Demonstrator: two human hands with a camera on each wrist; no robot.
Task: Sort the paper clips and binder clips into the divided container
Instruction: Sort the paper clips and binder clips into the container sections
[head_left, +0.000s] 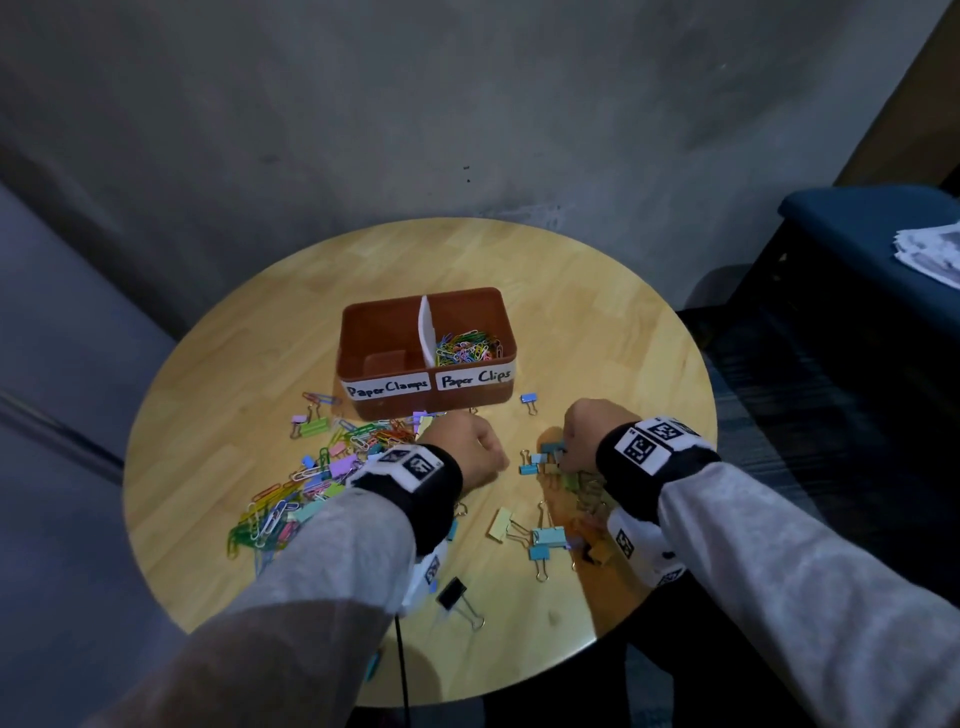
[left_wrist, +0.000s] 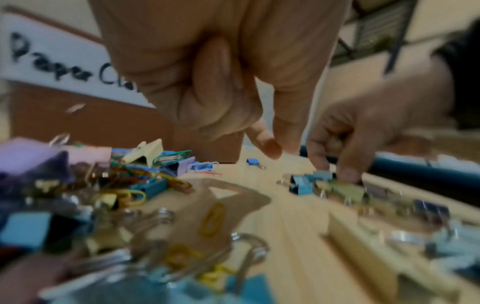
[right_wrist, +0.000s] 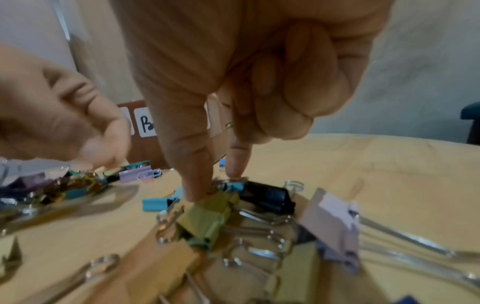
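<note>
A brown divided container (head_left: 426, 406) stands mid-table, labelled "Paper Clamps" on the left and "Paper Clips" on the right. Coloured paper clips (head_left: 467, 348) fill its right compartment; the left one looks empty. A mixed pile of clips (head_left: 322, 467) lies front left. My left hand (head_left: 470, 447) hovers just right of that pile, fingers curled, with nothing visible between thumb and index (left_wrist: 279, 144). My right hand (head_left: 584, 431) reaches into a cluster of binder clips (right_wrist: 207, 216). Its thumb and index (right_wrist: 218, 181) pinch a small blue binder clip (right_wrist: 235, 186) beside a green one.
A lone blue binder clip (head_left: 529, 399) sits right of the container. More binder clips (head_left: 545, 538) and a black one (head_left: 452, 592) lie near the round table's front edge (head_left: 519, 691). A dark blue seat with papers (head_left: 930, 249) stands at right.
</note>
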